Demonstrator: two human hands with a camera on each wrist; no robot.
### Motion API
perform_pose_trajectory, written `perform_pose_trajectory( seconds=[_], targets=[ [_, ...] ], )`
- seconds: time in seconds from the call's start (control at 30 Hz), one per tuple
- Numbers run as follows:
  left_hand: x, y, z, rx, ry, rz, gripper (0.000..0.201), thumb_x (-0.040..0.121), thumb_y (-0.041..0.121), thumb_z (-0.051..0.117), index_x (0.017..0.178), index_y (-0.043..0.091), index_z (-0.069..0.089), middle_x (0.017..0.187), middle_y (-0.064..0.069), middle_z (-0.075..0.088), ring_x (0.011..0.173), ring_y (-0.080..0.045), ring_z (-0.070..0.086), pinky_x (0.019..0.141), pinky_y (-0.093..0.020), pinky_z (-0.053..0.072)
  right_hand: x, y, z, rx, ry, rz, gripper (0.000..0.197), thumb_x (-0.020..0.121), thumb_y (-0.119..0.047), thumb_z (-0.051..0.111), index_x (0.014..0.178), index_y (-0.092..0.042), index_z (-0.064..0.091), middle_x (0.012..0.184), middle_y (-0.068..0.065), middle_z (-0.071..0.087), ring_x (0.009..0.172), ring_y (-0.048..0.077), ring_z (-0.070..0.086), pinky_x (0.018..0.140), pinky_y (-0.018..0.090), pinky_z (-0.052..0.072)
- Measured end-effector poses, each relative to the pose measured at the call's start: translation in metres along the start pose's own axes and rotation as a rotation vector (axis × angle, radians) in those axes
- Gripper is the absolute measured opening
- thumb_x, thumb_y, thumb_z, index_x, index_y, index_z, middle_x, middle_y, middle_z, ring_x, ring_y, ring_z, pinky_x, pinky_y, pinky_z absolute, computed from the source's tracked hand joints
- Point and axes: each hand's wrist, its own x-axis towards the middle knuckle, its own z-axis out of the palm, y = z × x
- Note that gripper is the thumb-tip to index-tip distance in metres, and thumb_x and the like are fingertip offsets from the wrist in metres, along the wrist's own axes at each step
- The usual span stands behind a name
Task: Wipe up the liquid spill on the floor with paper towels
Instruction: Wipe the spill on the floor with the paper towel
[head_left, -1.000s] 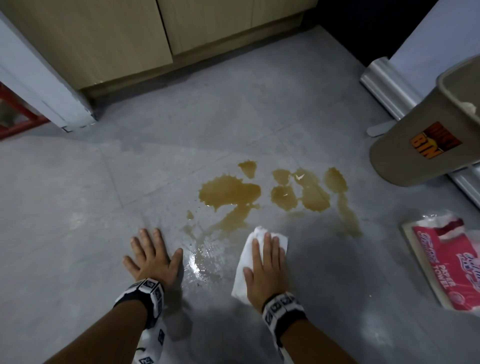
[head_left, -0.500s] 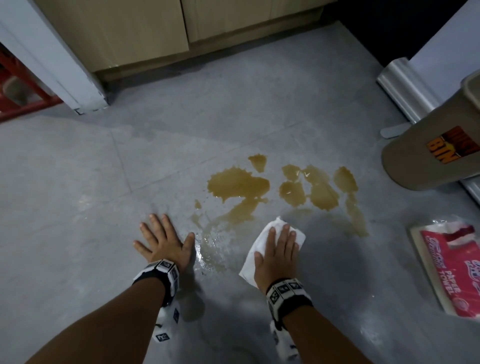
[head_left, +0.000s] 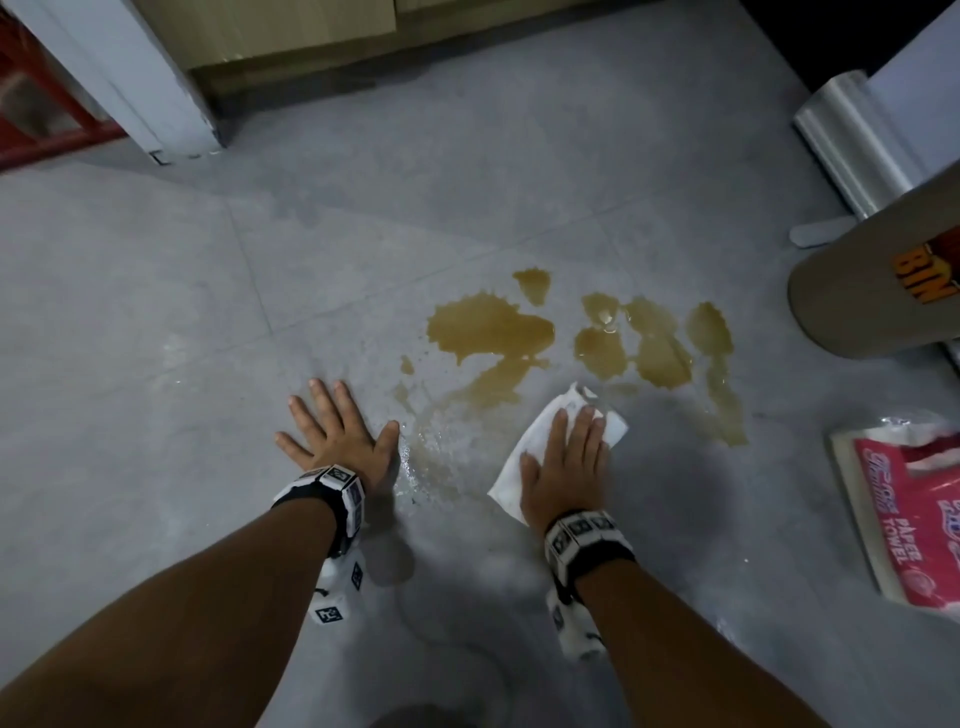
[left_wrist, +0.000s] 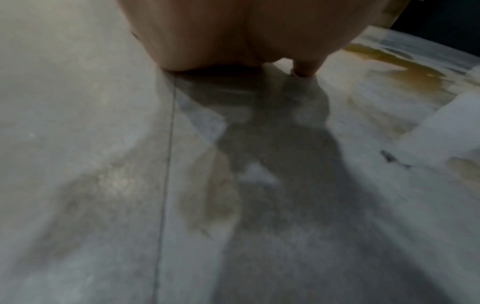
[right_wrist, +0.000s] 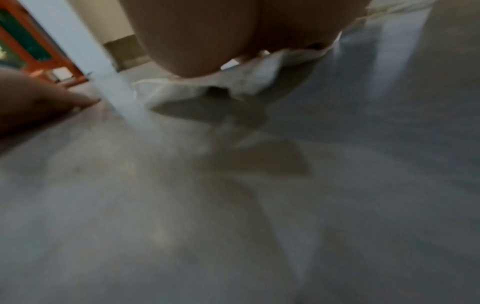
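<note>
A brown liquid spill (head_left: 491, 327) lies in several puddles on the grey tiled floor (head_left: 156, 312), with a thin wet smear (head_left: 441, 452) trailing toward me. My right hand (head_left: 566, 462) lies flat, fingers straight, pressing a folded white paper towel (head_left: 535, 447) onto the floor just below the puddles. My left hand (head_left: 332, 431) rests flat on dry floor to the left of the smear, fingers spread. In the right wrist view the paper towel (right_wrist: 233, 86) bunches under my palm. The left wrist view shows the brown spill (left_wrist: 384, 67) beyond my thumb.
A beige bin (head_left: 883, 280) stands at the right, close to the rightmost puddle. A pink paper towel pack (head_left: 914, 514) lies on the floor at the right edge. Wooden cabinets (head_left: 291, 31) and a white post (head_left: 130, 78) line the far side.
My right hand has slid the paper towel forward and to the right, nearer the puddles. The left hand stays planted on the floor.
</note>
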Motion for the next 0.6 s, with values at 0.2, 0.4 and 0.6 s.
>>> perform_pose_trajectory(
  seconds=[0.2, 0.4, 0.6],
  targets=[
    [-0.001, -0.001, 0.002, 0.006, 0.025, 0.013, 0.091, 0.093, 0.070, 0.027, 0.156, 0.020, -0.016, 0.161, -0.007, -0.030, 0.146, -0.037, -0.027, 0.115, -0.067, -0.008, 0.015, 0.049, -0.019, -0.093, 0.037, -0.007, 0.074, 0.088, -0.045, 0.030, 0.144, 0.003, 0.033, 0.151, 0.033, 0.021, 0.139, 0.048, 0.022, 0.109, 0.061, 0.026],
    [0.002, -0.002, -0.002, 0.020, -0.024, -0.006, 0.092, 0.092, 0.072, 0.026, 0.156, 0.021, -0.017, 0.160, -0.007, -0.031, 0.146, -0.037, -0.027, 0.115, -0.067, -0.006, 0.029, -0.017, -0.007, 0.042, 0.055, -0.006, 0.084, 0.085, -0.052, 0.031, 0.144, 0.008, 0.030, 0.153, 0.031, 0.020, 0.141, 0.047, 0.019, 0.112, 0.059, 0.023],
    [0.004, -0.002, -0.003, 0.015, -0.050, 0.000, 0.092, 0.092, 0.072, 0.024, 0.155, 0.021, -0.018, 0.160, -0.007, -0.032, 0.146, -0.038, -0.028, 0.114, -0.066, -0.008, 0.014, -0.004, 0.004, 0.028, 0.029, -0.090, 0.079, 0.094, -0.054, 0.023, 0.146, 0.005, 0.028, 0.153, 0.030, 0.020, 0.142, 0.045, 0.018, 0.113, 0.057, 0.021]
  ],
)
